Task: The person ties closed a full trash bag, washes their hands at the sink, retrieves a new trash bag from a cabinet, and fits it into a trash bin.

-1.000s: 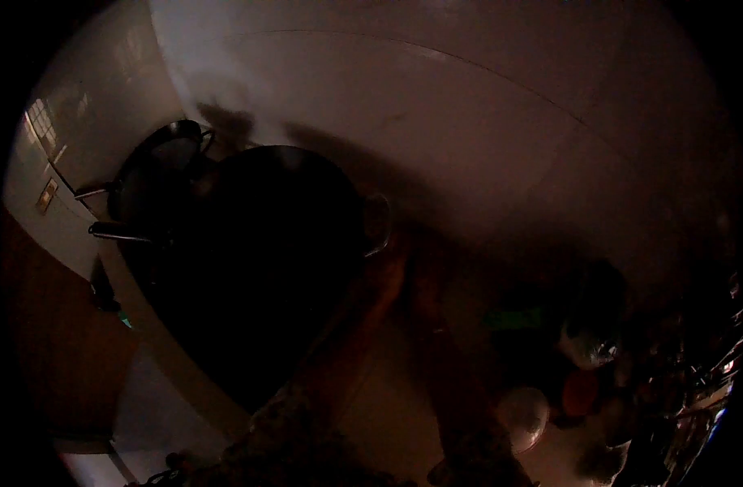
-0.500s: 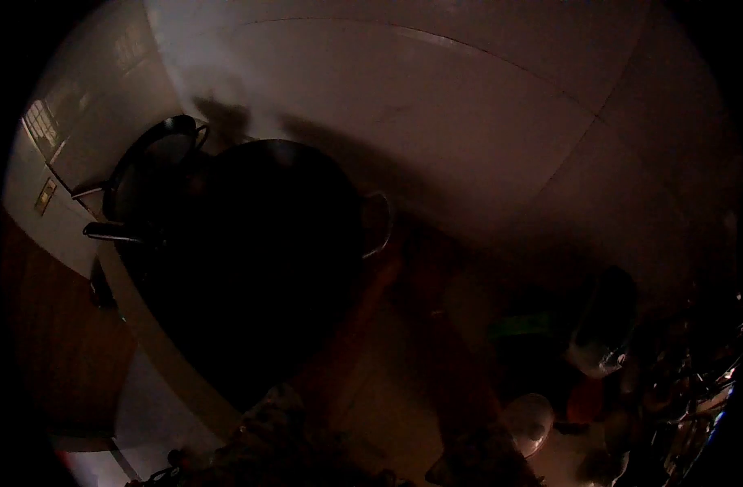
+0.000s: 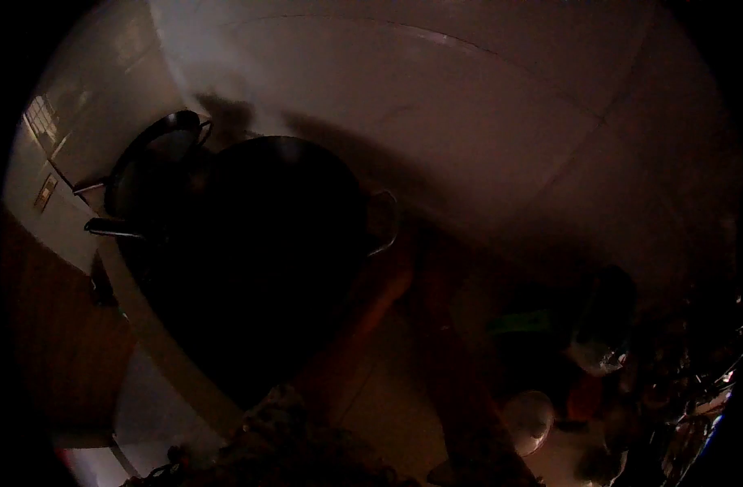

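My left hand (image 3: 399, 274) and right hand (image 3: 436, 264) are close together near the pan (image 3: 282, 174); I cannot tell (too dark) whether either grips anything.

A: Finish seen on dark pan (image 3: 282, 195)?
B: Faint gloss caught at rim (image 3: 282, 142); rest lost in shadow. Metallic shine shown by loop handle (image 3: 395, 219).
A: Around the pan?
B: Smooth, slightly glossy wall (image 3: 469, 97) seen behind it; matt, wood-like panel (image 3: 55, 325) seen to its lower left.
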### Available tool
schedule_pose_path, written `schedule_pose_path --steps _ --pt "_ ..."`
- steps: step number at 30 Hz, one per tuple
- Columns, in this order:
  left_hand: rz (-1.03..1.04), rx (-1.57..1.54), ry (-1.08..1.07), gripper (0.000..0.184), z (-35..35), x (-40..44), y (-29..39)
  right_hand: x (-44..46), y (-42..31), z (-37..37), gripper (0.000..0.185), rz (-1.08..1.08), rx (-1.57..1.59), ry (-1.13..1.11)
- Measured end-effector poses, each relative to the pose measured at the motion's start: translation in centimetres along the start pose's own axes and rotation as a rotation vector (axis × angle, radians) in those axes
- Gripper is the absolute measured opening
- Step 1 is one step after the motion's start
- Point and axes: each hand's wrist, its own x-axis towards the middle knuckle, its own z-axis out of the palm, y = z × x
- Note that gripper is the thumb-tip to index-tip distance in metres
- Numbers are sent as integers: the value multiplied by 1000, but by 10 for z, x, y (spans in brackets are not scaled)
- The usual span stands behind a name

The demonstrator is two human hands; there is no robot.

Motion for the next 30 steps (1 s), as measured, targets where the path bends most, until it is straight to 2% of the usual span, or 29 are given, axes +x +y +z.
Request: schedule_pose_path --steps 1,3,4,6,8,12,25,30 --pt "9 -191 118 37 7 7 -7 1 -1 -1 42 -1 6 5" --pt "18 -381 231 37 32 31 -38 5 0 -3 41 -2 4 16" --pt "139 -175 312 37 38 42 -52 8 -1 -4 41 -5 13 17" --pt "262 32 371 36 50 38 -64 12 0 -6 41 -7 48 20" --pt "116 107 239 35 2 10 -4 14 22 16 43 -121 -110 71" --pt "102 68 219 34 14 14 -26 20 14 8 40 -36 -71 -25" --pt "157 91 211 34 20 -1 -32 18 6 4 35 -22 -19 -11" --pt "197 174 203 33 -3 -54 -35 4 -8 -8 34 -27 5 -43"
